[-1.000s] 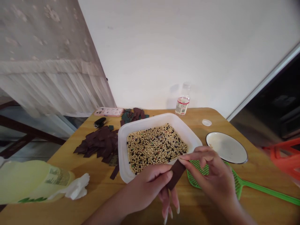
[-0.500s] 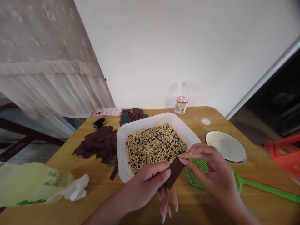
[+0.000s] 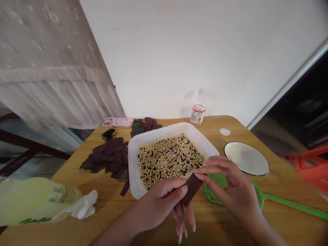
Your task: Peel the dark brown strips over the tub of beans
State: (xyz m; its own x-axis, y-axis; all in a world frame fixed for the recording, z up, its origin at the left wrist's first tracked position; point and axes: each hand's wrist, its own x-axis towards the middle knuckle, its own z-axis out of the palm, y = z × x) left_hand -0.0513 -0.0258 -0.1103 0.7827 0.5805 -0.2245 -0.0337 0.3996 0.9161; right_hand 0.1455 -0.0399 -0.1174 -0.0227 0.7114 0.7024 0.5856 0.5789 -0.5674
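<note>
At the far left, a pale yellow package (image 3: 25,198) carried a printed label and green leaf marks; its text was too blurred to read. To its right, a pile of dark brown strips (image 3: 109,155) adjoined a white container (image 3: 133,164) of small mixed beads (image 3: 169,160). The left hand (image 3: 162,205) pinched a single brown strip (image 3: 191,192) along its left edge with the thumb uppermost. The strip was positioned between both hands, at the near side of the container; its long axis ran obliquely, from near left to far right. Beyond, a clear bottle (image 3: 198,111) bore a red-and-white label with a barcode-like block; no brand was legible. The right hand (image 3: 232,186) was nearer the far end, its thumb and index fingertips pinching that corner above a green mesh swatter (image 3: 217,188)
</note>
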